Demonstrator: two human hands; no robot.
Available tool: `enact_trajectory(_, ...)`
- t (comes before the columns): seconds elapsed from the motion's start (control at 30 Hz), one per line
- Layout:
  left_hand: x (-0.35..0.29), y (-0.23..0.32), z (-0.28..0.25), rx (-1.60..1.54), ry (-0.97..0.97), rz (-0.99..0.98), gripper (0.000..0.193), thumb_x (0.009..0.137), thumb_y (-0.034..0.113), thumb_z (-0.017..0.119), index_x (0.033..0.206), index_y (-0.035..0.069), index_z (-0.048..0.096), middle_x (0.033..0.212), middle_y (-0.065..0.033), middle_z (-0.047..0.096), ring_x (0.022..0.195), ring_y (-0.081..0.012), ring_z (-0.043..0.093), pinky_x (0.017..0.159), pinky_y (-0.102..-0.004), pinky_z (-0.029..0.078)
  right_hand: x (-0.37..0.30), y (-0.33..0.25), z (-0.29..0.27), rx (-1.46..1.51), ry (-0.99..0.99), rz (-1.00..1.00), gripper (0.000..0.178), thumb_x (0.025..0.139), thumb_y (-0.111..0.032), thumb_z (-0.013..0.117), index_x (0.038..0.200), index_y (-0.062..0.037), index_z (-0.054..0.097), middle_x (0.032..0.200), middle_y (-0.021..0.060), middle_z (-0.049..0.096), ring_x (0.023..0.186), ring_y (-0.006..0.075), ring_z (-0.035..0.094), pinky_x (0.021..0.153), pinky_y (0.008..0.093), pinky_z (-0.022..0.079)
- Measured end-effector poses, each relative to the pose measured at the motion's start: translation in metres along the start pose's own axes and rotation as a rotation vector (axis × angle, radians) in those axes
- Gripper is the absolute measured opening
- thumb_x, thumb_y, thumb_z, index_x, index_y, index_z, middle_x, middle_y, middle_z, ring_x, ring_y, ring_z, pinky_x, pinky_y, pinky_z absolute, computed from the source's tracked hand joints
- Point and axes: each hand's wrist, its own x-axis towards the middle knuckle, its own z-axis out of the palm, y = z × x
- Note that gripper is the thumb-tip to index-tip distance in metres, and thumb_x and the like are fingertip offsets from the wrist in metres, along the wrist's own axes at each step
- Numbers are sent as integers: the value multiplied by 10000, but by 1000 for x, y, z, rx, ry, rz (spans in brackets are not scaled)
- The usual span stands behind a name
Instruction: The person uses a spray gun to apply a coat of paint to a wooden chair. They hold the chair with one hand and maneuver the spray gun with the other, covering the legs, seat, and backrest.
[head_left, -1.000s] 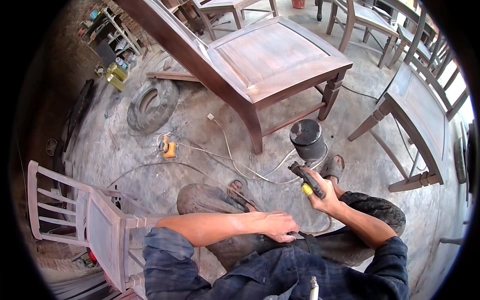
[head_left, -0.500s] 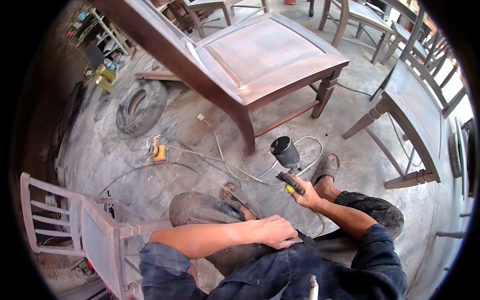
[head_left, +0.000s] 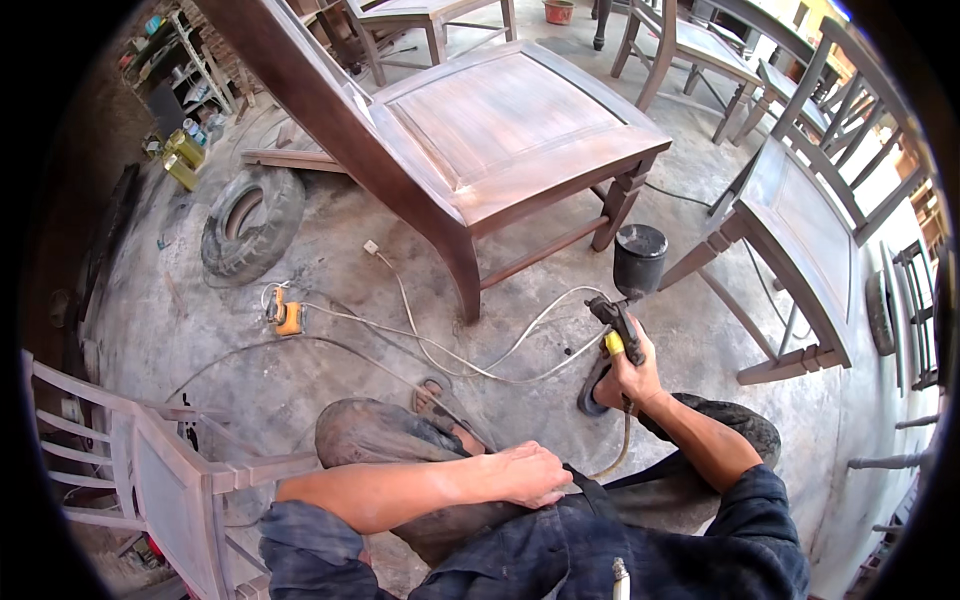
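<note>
my right hand (head_left: pixel 637 372) grips the gun (head_left: pixel 608 313), cup (head_left: pixel 640 265) now swung nearer the right-of-frame chair (head_left: pixel 805 220); left hand (head_left: pixel 532 475), can't tell.

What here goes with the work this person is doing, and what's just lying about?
Seems part of the work:
black spray gun with a dark round cup, held in the right hand
thin tan hose running from beneath that hand
large brown wooden chair ahead, probably

Seems just lying about:
worn black rubber tyre
orange power tool, untouched
boxy yellow-green cans
</note>
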Motion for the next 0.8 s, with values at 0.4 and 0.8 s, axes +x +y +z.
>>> enact_trajectory(0.4, -171, -39, -225, -253, 1710, -95, 380, 1049, 364, 468, 1135, 22, 612, 1058, -94, 670, 1025, -242, 625, 971, -433, 470, -14, -94, -49, 154, -173, -129, 532, 973, -125, 568, 1465, 31, 440, 1102, 150, 693, 950, 206, 688, 873, 350, 548)
enact_trajectory(0.8, -198, 12, -409, -686, 1515, 363, 1125, 899, 876, 204, 1291, -127, 532, 1219, -290, 644, 1132, -401, 648, 1059, -486, 497, -63, -97, -46, 125, -38, -167, 506, 932, -18, 594, 1429, 9, 500, 1032, 151, 723, 891, 216, 723, 777, 337, 556)
